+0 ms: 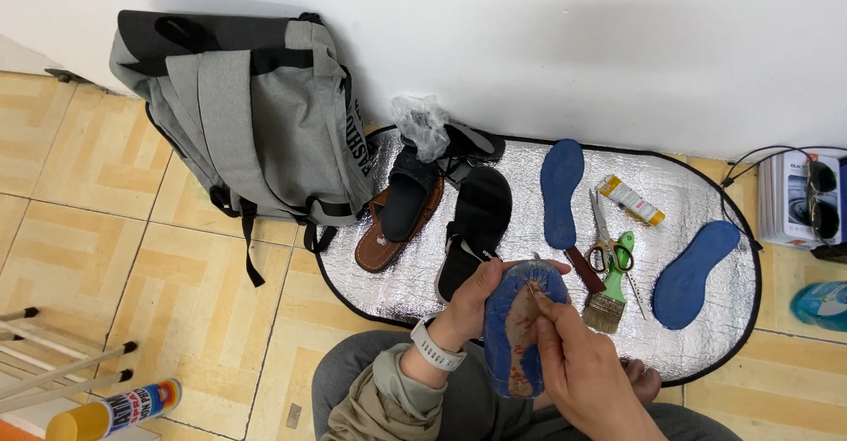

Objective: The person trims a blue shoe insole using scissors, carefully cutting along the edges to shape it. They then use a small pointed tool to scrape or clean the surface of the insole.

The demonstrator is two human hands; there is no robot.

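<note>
My left hand [476,295] grips a blue insole [512,331] by its upper edge, holding it upright over my lap. The insole's face carries a brownish, worn patch. My right hand [578,366] pinches at that patch near the insole's middle, fingers closed on its surface or on something small I cannot make out. A white watch sits on my left wrist. Two more blue insoles lie on the silver mat [520,229]: one [559,190] upright in the middle, one [693,273] at the right.
On the mat lie black sandals [476,220], a brown sandal [388,238], a paintbrush [604,300], scissors [604,238] and a yellow glue tube [631,200]. A grey backpack [247,115] leans on the wall. A spray can [115,410] lies at lower left.
</note>
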